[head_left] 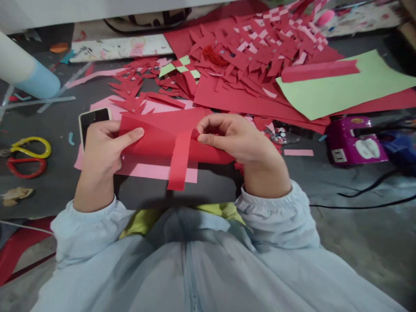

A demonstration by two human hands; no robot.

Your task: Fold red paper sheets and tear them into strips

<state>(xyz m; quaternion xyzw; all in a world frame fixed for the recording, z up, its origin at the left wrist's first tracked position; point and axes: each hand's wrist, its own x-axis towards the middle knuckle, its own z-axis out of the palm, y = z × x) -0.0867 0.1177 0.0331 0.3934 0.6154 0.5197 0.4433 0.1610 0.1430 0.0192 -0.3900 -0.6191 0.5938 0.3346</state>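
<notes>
My left hand (104, 145) pinches the left end of a folded sheet of red paper (149, 138), thumb on top and fingers behind. At the sheet's right part, the thumb and forefinger of my right hand (234, 136) are closed on the upper end of a narrow red paper strip (180, 160). The strip curls over the sheet and hangs down past its lower edge. Below the red sheet lies pink paper (156, 171) on the dark table. A phone (94, 117) is partly hidden behind my left hand.
Woven red and pink paper pieces (247, 47) and scraps are heaped at the back. Green paper (344, 86) lies at right, near a purple box (354, 141). Scissors (30, 149) rest at left, below a white and blue bottle (35, 73).
</notes>
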